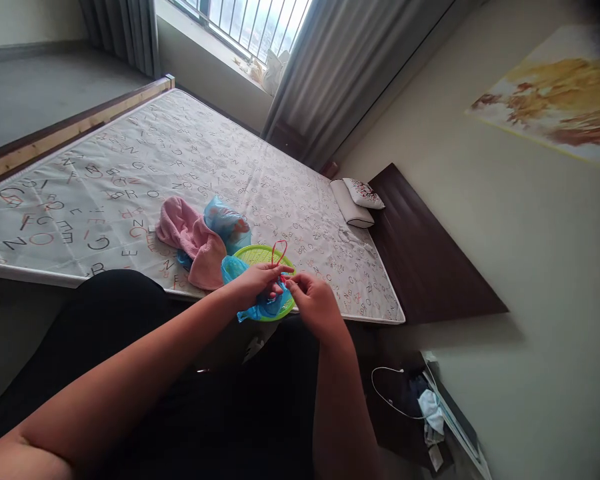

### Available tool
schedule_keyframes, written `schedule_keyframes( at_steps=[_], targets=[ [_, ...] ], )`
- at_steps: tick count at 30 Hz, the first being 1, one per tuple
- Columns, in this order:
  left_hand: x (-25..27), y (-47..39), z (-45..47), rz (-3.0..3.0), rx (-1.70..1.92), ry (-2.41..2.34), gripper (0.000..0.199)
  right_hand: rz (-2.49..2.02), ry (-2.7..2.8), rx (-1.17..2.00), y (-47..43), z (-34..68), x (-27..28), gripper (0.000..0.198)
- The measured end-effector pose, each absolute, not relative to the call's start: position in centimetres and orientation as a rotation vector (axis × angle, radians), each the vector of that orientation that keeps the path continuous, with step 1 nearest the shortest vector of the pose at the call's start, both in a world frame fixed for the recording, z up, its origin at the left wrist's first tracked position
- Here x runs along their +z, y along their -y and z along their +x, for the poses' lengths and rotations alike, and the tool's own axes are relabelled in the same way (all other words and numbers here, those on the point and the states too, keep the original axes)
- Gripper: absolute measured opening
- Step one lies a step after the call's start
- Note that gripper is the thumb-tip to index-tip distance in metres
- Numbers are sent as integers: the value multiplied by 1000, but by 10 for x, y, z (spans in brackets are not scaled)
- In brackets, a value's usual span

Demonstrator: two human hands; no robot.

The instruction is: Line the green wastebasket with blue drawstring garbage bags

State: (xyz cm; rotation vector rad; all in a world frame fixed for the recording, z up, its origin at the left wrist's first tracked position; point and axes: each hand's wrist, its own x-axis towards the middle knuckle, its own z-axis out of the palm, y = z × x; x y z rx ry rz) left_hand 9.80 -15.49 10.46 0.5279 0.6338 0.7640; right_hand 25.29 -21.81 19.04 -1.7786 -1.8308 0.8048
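Both hands meet over a lime-green basket [254,253] at the near edge of the mattress. Pinched in my left hand [257,281] is a thin red string [279,248], which rises in a loop above the fingers. Fingertips of my right hand [314,298] close on the same red string, just right of the left hand. A crumpled blue plastic bag [235,267] lies in the basket and spills over its side, partly under my left hand. Further left on the mattress are a pink towel [193,237] and a filled, translucent blue bag [226,223].
The mattress [115,180] with printed letters stretches ahead, bordered by a wooden bed frame [75,127]. Pillows [353,203] rest by the dark headboard [425,247]. At lower right, a bedside table holds a white cable [380,393] and a face mask [431,408]. Grey curtains flank the window.
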Motion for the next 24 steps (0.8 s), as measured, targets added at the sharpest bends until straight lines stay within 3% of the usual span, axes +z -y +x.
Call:
schedule_keyframes(
  at_steps=[6,12,18,21,24],
  targets=[
    [106,150,87,218,751,-430,8,-1770,2014,818,220,244,175,24],
    [105,146,77,374,778,-298,9,-1503,1742,678,211,253,175,30],
    [104,146,72,530,691,-213,20,-1356,1403,1269,198,255,141,36],
    [102,145,68,631,657,-275,25,-1377,1443,1402,200,258,135,46],
    [99,142,62,750,659,-347,27,-1432,1509,1511,202,261,139,43]
  ],
)
